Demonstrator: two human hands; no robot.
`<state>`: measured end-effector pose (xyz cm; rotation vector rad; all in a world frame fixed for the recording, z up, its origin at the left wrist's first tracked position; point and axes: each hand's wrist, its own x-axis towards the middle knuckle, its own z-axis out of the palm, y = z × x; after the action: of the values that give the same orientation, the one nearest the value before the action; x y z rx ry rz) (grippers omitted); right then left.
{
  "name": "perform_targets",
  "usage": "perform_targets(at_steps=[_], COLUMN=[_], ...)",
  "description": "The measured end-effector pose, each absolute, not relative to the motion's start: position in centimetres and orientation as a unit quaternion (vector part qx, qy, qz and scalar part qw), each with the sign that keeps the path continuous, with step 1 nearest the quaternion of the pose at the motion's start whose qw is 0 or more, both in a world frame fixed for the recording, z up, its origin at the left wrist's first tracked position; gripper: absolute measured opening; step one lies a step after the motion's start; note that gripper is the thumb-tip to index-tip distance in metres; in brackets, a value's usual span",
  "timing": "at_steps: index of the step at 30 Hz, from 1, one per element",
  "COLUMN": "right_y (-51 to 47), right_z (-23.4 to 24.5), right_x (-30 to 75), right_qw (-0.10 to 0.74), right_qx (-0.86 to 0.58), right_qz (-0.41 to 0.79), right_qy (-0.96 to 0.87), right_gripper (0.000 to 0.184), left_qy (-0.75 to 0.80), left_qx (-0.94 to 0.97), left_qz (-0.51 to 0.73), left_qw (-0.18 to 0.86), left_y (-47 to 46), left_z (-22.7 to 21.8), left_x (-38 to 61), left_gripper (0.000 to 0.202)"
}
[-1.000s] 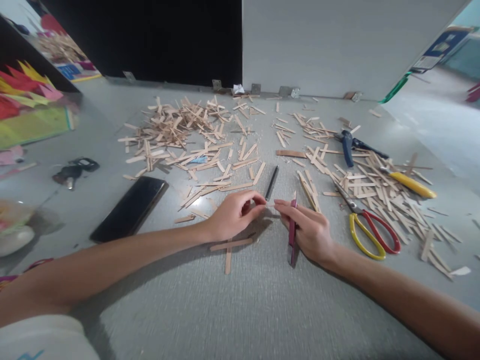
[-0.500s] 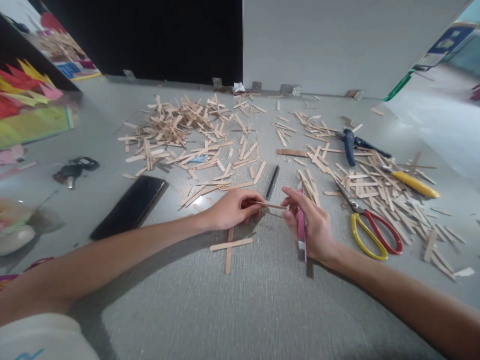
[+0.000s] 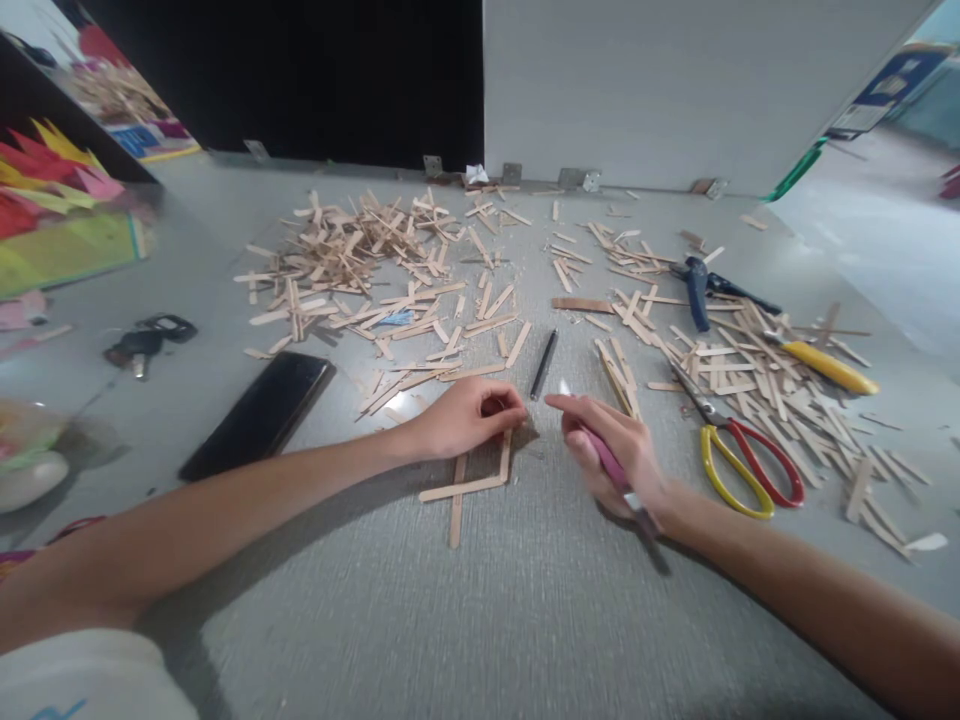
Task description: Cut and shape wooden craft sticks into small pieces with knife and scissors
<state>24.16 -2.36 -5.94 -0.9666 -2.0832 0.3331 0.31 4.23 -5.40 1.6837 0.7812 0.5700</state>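
My left hand (image 3: pixel 469 418) pinches the upper end of a wooden craft stick (image 3: pixel 506 458), which points toward me. The stick's near end meets the right tip of a crosswise craft stick (image 3: pixel 461 490). That one lies over another craft stick (image 3: pixel 456 522), whose far end is hidden by my left hand. My right hand (image 3: pixel 611 450) is closed around a pink craft knife (image 3: pixel 606 460), its blade tip showing past the fingers. A dark pen (image 3: pixel 544 364) lies on the table between and just beyond both hands.
Loose craft sticks form a heap (image 3: pixel 360 240) at the back left, with more scattered at right. Scissors (image 3: pixel 739 460) with red and yellow handles, yellow-handled pliers (image 3: pixel 829 366) and a dark blue tool (image 3: pixel 697 290) lie right. A black phone (image 3: pixel 259 415) and keys (image 3: pixel 142 345) lie left.
My left hand has turned its craft stick from pointing right to pointing toward me, against the crosswise stick. My right hand has tilted the craft knife, its blade tip now showing ahead.
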Motion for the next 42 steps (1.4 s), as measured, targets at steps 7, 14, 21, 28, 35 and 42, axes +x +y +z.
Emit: perform_targets(at_steps=[7,14,21,28,35,42], right_y=[-2.9,-2.4,-2.5,-2.1,-2.2,-2.2], right_z=[-6.1,-5.2,-5.7,-5.7,-5.7,-5.7], right_x=[24.0,24.1,24.2,24.3,24.2,24.3], right_qw=[0.452,0.413,0.384,0.365,0.339,0.332], right_qx=[-0.393,-0.333,-0.329,-0.293,-0.312,-0.313], right_qz=[0.171,0.153,0.215,0.204,0.226,0.222], right_qy=[-0.782,-0.834,-0.835,-0.86,-0.858,-0.862], right_gripper=[0.016,0.003,0.01,0.01,0.01,0.012], left_qy=[0.352,0.394,0.391,0.371,0.367,0.352], left_qx=[0.604,0.607,0.652,0.679,0.698,0.709], left_qz=[0.259,0.251,0.181,0.13,0.124,0.125], left_qw=[0.667,0.643,0.624,0.62,0.603,0.598], left_y=[4.3,3.8,4.2,4.5,4.5,4.6], left_z=[-5.8,-5.1,-4.0,-3.9,-4.1,-4.2], left_x=[0.5,0.9,0.6,0.4,0.5,0.4], left_gripper=[0.033,0.04,0.026,0.026,0.024,0.026])
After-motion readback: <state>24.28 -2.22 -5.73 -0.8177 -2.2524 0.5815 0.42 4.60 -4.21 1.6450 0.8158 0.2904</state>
